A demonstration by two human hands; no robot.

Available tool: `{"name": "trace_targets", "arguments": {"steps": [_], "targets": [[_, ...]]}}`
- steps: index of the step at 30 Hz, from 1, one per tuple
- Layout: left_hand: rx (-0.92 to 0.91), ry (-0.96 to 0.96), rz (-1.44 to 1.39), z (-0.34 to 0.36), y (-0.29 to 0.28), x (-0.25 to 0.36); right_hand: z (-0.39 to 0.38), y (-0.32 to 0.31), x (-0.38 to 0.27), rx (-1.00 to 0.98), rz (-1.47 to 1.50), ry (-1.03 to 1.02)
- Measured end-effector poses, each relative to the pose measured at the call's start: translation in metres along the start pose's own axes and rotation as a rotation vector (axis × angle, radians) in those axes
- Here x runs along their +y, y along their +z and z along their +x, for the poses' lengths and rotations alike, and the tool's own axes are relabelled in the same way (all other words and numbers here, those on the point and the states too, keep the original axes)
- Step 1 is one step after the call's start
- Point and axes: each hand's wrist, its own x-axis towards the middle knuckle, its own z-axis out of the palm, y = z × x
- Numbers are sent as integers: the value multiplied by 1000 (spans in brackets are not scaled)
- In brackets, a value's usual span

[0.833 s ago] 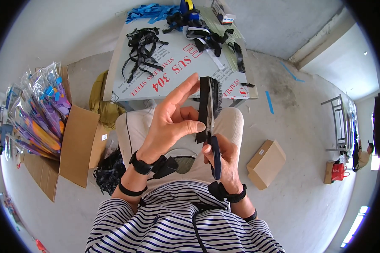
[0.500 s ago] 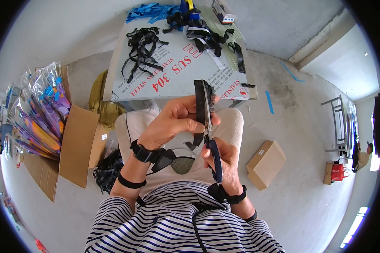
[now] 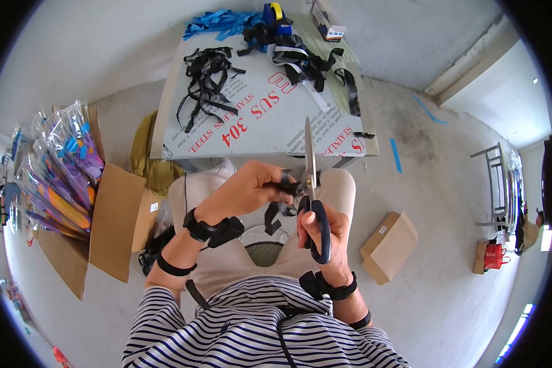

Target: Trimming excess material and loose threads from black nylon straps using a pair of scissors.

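Over my lap, my left hand (image 3: pixel 257 187) has curled fingers gripping a bunched black strip (image 3: pixel 291 189), with a loose piece dangling below. My right hand (image 3: pixel 325 239) is closed on the dark handles of scissors (image 3: pixel 310 165), whose blades point up toward the table, just right of that strip. In front, the film-covered metal table (image 3: pixel 270 135) bears a tangle of black strips (image 3: pixel 207 80), more black and white strips (image 3: pixel 306 70) to the right, blue strips (image 3: pixel 218 26) and a blue-and-yellow tape dispenser (image 3: pixel 276 18) at the back.
At left stands an open cardboard box (image 3: pixel 113 221) of bagged colourful items (image 3: pixel 61 178), beside olive fabric (image 3: pixel 150 153). A small box (image 3: pixel 389 245) lies on the floor at right. Farther right are a metal rack (image 3: pixel 494 184), red bag (image 3: pixel 495 256) and another person (image 3: pixel 527 233).
My left hand has moved down and left, and the long upright strip along the blades is now bunched lower in its fingers. The scissor blades now stand out bare above it.
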Motion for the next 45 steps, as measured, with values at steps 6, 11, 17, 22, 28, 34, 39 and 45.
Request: {"name": "trace_targets", "arguments": {"steps": [6, 11, 17, 22, 28, 34, 39, 45], "targets": [[393, 62, 170, 76, -133, 26, 24, -26, 6, 131, -181, 128], [860, 69, 422, 146, -289, 16, 23, -82, 55, 315, -215, 271], [962, -276, 820, 194, -357, -42, 33, -108, 79, 387, -244, 384], [806, 16, 1287, 263, -265, -106, 47, -108, 79, 421, -178, 493], [484, -382, 1509, 311, -211, -157, 56, -105, 68, 435, -64, 576], [470, -148, 1091, 349, -170, -164, 52, -113, 77, 444, -87, 575], [361, -184, 975, 348, -163, -150, 52, -114, 77, 418, -56, 541], [271, 177, -314, 273, -160, -13, 44, -111, 80, 440, -96, 467]]}}
